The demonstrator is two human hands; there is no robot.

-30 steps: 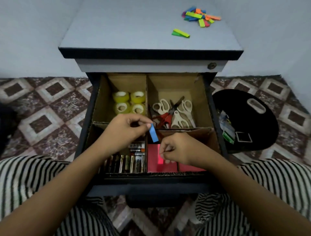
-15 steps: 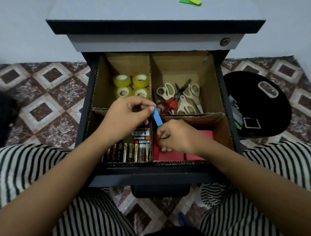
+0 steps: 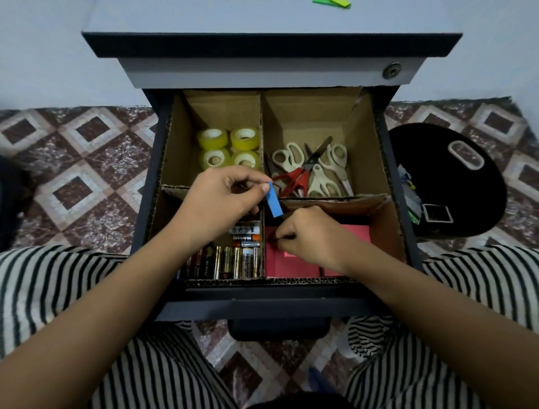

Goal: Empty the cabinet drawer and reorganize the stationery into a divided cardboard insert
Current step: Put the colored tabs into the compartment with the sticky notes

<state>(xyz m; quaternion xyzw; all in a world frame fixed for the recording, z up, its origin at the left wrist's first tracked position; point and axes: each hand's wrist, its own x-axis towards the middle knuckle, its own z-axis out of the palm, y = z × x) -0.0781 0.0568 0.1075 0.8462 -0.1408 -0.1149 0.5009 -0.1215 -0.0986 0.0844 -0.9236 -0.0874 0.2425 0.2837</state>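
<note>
Open drawer point(image 3: 262, 306) with the insert point(image 3: 368, 151) seated in it. My left hand point(image 3: 221, 201) pinches a blue strip point(image 3: 274, 200) between thumb and forefinger, above the insert's centre where the dividers cross. The strip hangs tilted, its lower end just beside my right hand point(image 3: 309, 233). That hand, fingers curled, sits low in the insert's near-right cell over the red pads point(image 3: 291, 264); whether it holds anything I cannot tell. Insert's far-left cell: four tape rolls point(image 3: 229, 147). Far-right cell: scissors point(image 3: 312, 169). Near-left cell: batteries point(image 3: 233, 259). Green strips point(image 3: 332, 3) lie beyond the insert, on the cabinet point(image 3: 262, 17) top.
</note>
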